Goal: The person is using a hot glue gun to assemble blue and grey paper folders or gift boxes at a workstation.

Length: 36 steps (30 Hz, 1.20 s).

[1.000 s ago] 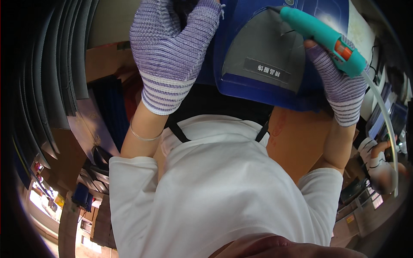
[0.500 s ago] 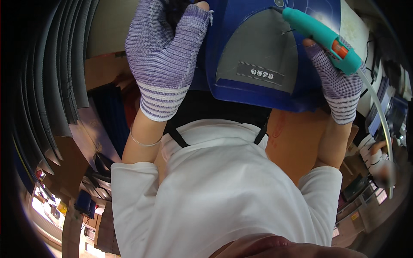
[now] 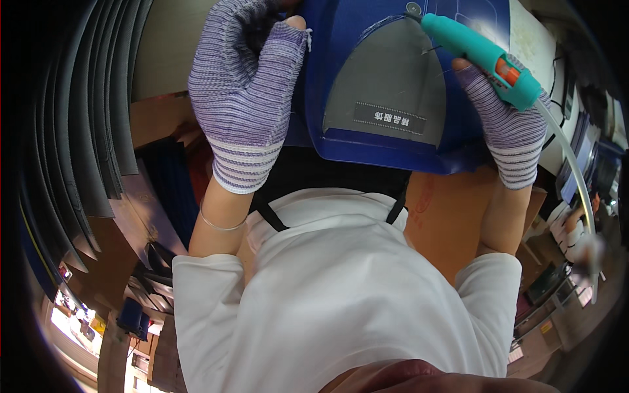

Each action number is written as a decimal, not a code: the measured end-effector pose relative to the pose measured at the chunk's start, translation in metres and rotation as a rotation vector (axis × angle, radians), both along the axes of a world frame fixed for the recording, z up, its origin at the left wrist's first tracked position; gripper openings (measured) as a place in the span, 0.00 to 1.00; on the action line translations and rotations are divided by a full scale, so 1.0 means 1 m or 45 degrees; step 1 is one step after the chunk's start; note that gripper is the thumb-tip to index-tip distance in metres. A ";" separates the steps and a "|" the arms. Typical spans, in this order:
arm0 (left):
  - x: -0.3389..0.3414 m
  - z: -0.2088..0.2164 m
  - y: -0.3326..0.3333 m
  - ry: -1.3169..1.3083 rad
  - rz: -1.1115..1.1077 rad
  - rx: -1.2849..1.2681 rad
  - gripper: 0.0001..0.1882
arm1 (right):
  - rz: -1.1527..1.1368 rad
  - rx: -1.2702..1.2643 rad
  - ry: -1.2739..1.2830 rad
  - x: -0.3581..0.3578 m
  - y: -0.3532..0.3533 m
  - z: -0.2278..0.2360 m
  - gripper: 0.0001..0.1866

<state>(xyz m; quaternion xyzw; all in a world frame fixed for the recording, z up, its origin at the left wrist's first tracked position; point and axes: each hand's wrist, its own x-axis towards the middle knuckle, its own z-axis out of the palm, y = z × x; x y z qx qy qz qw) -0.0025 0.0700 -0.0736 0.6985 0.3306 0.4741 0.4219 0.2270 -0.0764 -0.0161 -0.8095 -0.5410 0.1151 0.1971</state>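
Observation:
In my right hand [image 3: 508,118], in a purple-and-white striped fingerless glove, is a teal hot glue gun [image 3: 472,49]. A long translucent glue stick [image 3: 569,141] curves from its back end. Its dark nozzle is at the top of a grey arched panel [image 3: 386,82] set on a blue sheet [image 3: 314,78]. A shiny line follows the upper left edge of the grey panel, and thin strands hang below the gun. Gloved alike, my left hand [image 3: 252,82] is curled at the sheet's left side, thumb up. Shadow and the top of the picture hide its fingertips and anything in them.
Several dark grey curved sheets [image 3: 82,124] hang or stack at the far left. A brown cardboard box [image 3: 442,223] stands below the blue sheet. Past my right arm, another person [image 3: 573,232] is in the background. A pale tabletop [image 3: 534,42] shows at upper right.
The blue sheet, the glue gun and both hands have shifted slightly left in the picture. The nozzle stays near the arch's top, and the shiny line on the upper left edge shows more clearly.

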 end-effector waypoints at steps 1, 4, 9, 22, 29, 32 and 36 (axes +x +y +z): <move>0.000 -0.001 0.000 -0.030 -0.028 -0.003 0.13 | 0.002 0.000 0.000 0.001 0.000 0.000 0.20; 0.001 0.002 -0.002 0.007 -0.009 -0.013 0.13 | -0.047 0.051 0.250 -0.004 -0.001 0.012 0.20; 0.001 0.003 -0.001 0.046 -0.002 -0.003 0.13 | 0.234 -0.117 -0.126 -0.025 0.006 0.018 0.19; -0.001 0.001 0.001 0.023 -0.021 0.008 0.13 | 0.031 0.068 0.086 -0.015 0.004 0.008 0.18; 0.000 0.001 0.000 0.005 -0.013 -0.033 0.13 | -0.077 0.207 0.080 -0.011 0.002 0.006 0.22; 0.000 0.000 -0.001 -0.001 -0.001 -0.074 0.14 | -0.197 0.234 0.134 -0.010 -0.003 0.003 0.22; 0.001 0.002 -0.001 -0.009 -0.054 -0.094 0.16 | -0.078 0.082 0.255 -0.017 -0.002 0.014 0.19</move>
